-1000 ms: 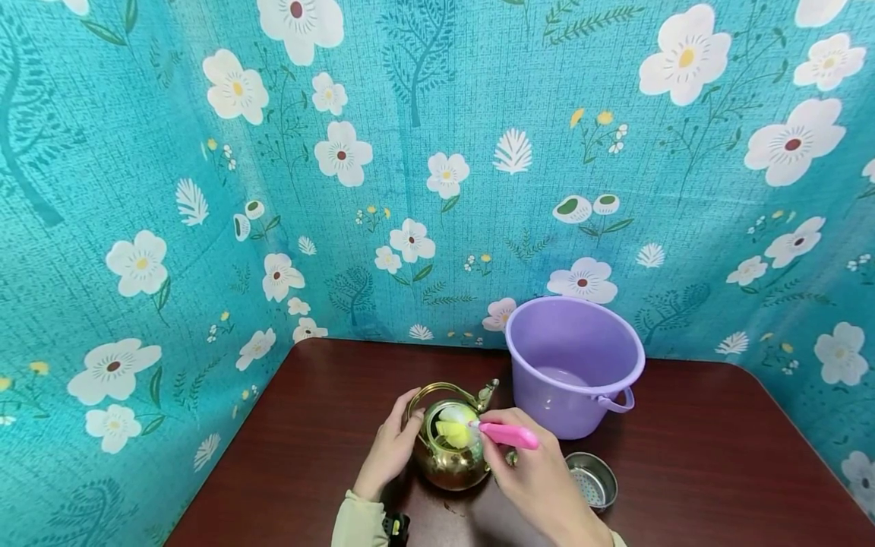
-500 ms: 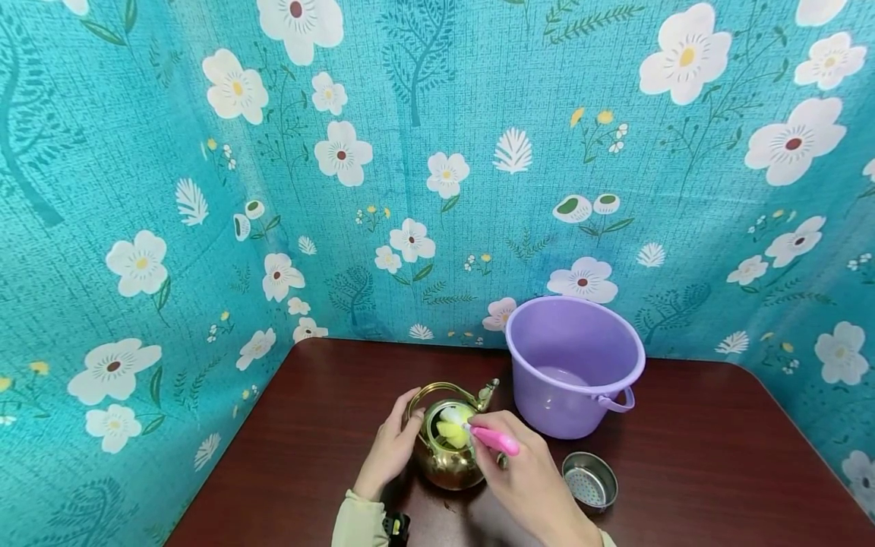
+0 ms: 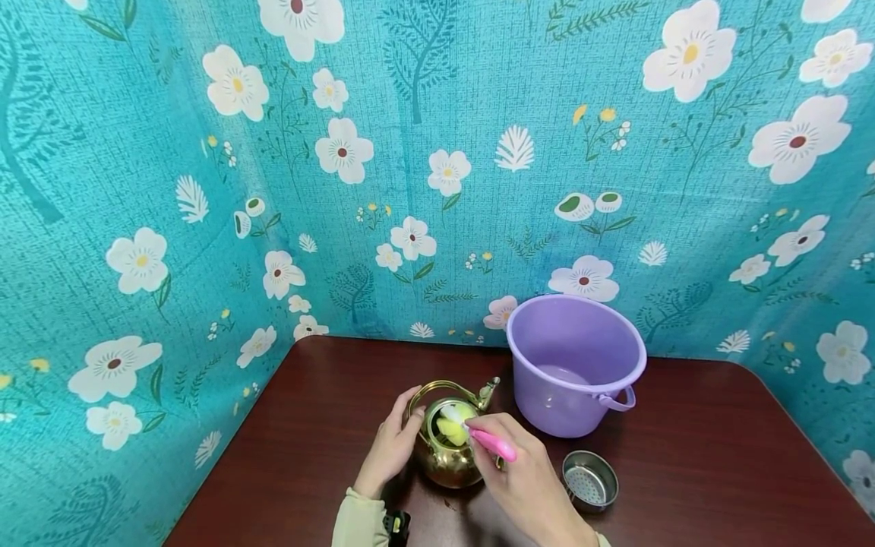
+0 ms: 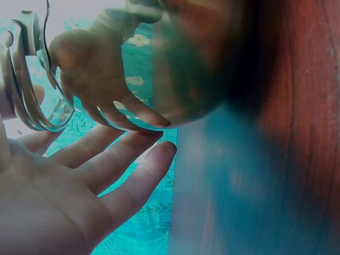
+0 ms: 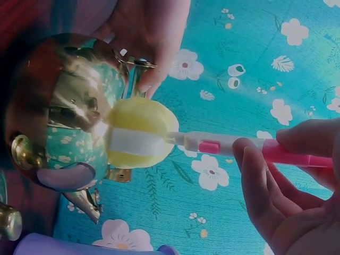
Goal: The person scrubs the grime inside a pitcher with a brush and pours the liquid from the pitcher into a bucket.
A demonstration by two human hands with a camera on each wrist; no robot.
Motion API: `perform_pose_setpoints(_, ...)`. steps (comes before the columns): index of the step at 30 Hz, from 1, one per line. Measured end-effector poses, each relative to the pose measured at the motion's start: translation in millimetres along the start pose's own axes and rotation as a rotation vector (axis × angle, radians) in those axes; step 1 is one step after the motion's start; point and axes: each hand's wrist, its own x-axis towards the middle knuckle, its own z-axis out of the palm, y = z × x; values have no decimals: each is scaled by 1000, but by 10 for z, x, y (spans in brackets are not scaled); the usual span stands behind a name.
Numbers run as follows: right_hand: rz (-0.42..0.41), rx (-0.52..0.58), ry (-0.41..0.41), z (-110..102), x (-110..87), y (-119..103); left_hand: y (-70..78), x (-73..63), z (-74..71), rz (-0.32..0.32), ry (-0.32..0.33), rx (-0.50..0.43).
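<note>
**teapotfan:** ok so what've you got in each hand?

**me:** My right grip is pinching a sponge brush, thumb and fingers round its pink end. The yellow-and-white sponge head is at the mouth of a brass kettle, can't really tell how deep it sits. My left grip is on the kettle too: thumb and forefinger hold the hoop handle, other fingers stretched out by the shiny belly. They're mirrored in it lol.

**teapotfan:** haha nice. where's the kettle sitting?

**me:** Upright on a dark reddish worktop, closer to the left edge than the right, and a fair bit forward of the back edge.

**teapotfan:** and the other stuff?

**me:** Lilac bucket up near the back edge, between the kettle and the right edge. Forward of that there's a little steel strainer, holes in the bottom, near my right wrist. Teal flowery cloth hangs behind the back edge and along the left one.
</note>
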Motion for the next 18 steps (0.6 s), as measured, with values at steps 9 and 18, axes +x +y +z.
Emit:
perform_pose_setpoints(9, -29, 72, 87, 21, -38, 39, 1, 11, 1, -5, -6, -7)
perform_pose_setpoints(18, -12, 125, 119, 42, -63, 74, 14, 11, 2, -16, 5, -5)
